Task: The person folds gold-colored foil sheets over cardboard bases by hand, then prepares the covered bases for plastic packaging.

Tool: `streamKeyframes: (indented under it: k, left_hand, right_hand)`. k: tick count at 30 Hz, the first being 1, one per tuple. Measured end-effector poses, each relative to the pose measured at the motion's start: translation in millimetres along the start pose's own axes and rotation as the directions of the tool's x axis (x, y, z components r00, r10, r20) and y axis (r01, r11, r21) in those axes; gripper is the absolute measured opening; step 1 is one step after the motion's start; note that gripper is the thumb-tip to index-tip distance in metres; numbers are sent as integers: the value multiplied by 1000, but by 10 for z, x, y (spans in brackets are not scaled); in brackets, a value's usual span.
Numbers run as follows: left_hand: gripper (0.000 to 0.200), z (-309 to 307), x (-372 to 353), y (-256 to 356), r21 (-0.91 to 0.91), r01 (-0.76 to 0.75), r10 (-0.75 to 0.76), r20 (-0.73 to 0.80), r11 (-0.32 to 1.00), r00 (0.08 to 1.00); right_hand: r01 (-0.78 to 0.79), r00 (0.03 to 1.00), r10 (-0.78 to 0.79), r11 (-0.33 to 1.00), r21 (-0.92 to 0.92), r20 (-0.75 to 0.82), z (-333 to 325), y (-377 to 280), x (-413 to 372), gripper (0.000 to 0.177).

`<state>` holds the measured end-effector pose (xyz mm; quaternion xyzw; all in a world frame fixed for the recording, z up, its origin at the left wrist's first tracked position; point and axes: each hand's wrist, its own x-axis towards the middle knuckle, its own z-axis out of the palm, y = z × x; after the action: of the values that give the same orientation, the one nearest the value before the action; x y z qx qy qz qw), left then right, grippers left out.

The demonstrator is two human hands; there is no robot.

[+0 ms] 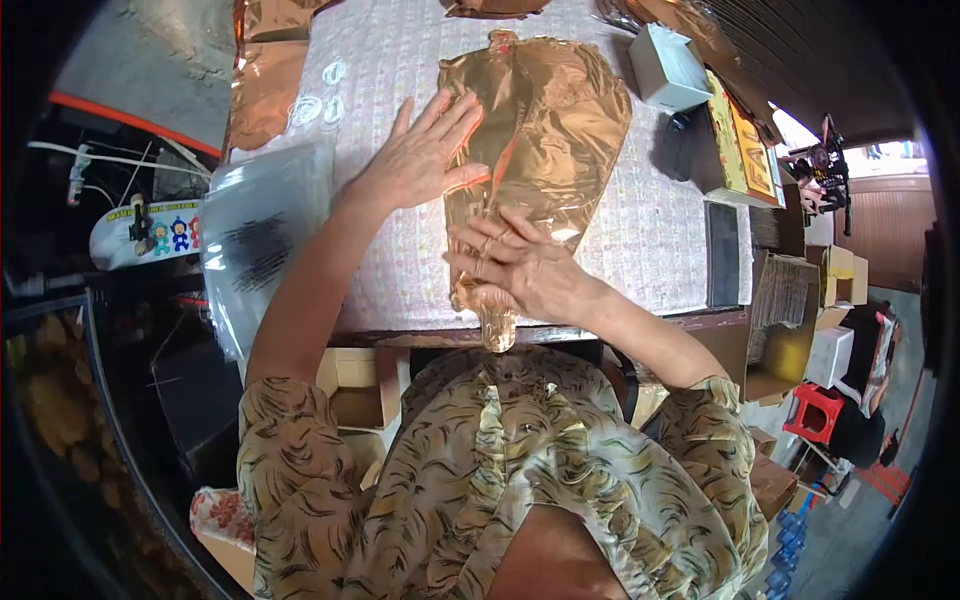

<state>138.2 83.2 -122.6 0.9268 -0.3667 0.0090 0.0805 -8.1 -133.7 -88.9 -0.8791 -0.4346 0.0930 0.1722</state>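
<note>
A copper-coloured foil balloon (pixel 570 120), flat and folded over itself, lies on the table in front of me. My left hand (pixel 420 155) rests open at its left edge, fingers stretched away from me and thumb on the foil. Lower down, my right hand (pixel 530 270) lies with spread fingers across the narrow part of the balloon, pressing on it. The foil's narrow end hangs over the near table edge, just below my right hand. What lies under the right palm is hidden.
A patterned cloth (pixel 650 240) covers the table. Clear plastic bags (pixel 265 230) lie at the left, with white string loops (pixel 305 110) beyond them. More copper foil (pixel 268 90) is at the far left. On the right are a white box (pixel 668 68) and a yellow box (pixel 738 140).
</note>
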Motion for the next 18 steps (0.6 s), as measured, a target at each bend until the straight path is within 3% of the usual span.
streamKeyframes:
  k: [4,10,12,13,15,18]
  left_hand:
    - [89,-55,3,35,16,-25,25,-54,1000,998]
    - [62,-172,283,109,-3,89,-89,-63,996,994]
    - [47,-94,404,115,120,-1,39,-311,993,950]
    - [47,-37,488,119,123,-5,44,-315,992,948]
    - [41,56,626,166,-39,-99,79,-358,994,930]
    - [39,133,740,212,-185,-82,15,-335,979,942]
  right_hand:
    - [8,1000,-8,995,101,-2,125,-26,-152,52]
    - [15,998,-11,996,87,-54,187,-26,-162,51]
    - [22,998,-19,999,44,-65,217,-12,-158,54]
    - [25,998,-23,999,33,-63,215,-9,-155,55]
    - [16,998,-14,999,46,-58,190,-25,-157,55]
    - [10,999,-6,998,66,-52,197,-22,-160,55]
